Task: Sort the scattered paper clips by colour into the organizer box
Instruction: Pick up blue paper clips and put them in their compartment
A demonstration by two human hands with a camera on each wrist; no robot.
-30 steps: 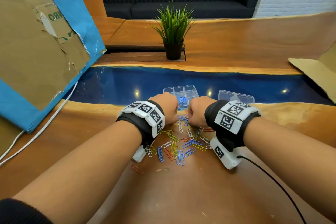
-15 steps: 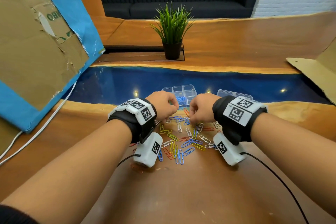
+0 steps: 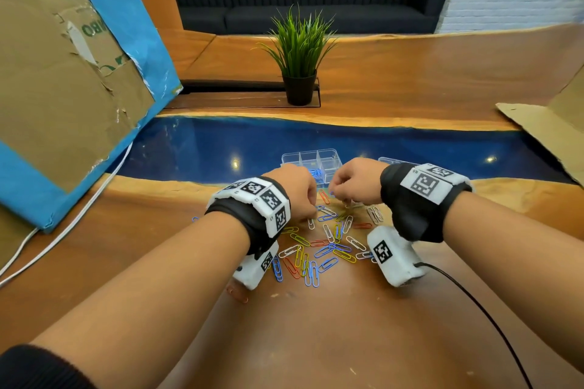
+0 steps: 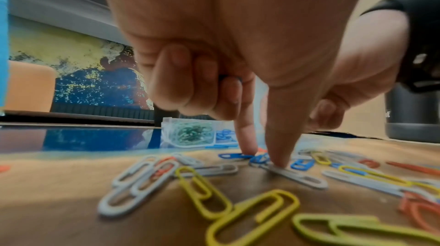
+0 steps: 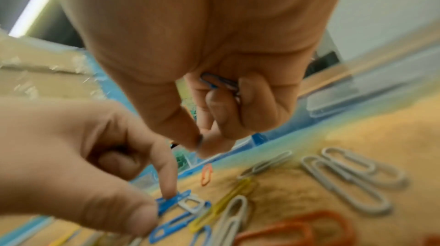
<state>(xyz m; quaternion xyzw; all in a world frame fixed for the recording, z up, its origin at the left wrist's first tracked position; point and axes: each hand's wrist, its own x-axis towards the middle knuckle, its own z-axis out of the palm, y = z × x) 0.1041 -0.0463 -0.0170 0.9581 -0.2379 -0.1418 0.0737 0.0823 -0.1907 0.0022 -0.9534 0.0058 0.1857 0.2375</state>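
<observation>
Blue, white, yellow and red paper clips (image 3: pixel 328 243) lie scattered on the wooden table, just in front of the clear organizer box (image 3: pixel 311 156). One compartment holds green clips (image 4: pixel 192 133) and the one beside it blue clips (image 4: pixel 223 135). My left hand (image 4: pixel 262 156) reaches down into the pile. Its index fingertip and thumb pinch at a blue clip (image 5: pixel 171 200) lying flat, and the other fingers are curled. My right hand (image 5: pixel 202 142) hovers above the far edge of the pile, blue clips (image 5: pixel 219 82) tucked in its curled fingers and thumb and index tips together.
A potted plant (image 3: pixel 298 73) stands behind the blue resin strip. Taped cardboard (image 3: pixel 63 73) leans at the left with a white cable (image 3: pixel 63 230) under it. A clear lid (image 3: pixel 388 161) lies right of the box. More cardboard (image 3: pixel 543 123) is at the far right.
The left hand has come down from beside the box, and its fingertips now touch the pile. The right hand has lifted slightly and stayed near the box.
</observation>
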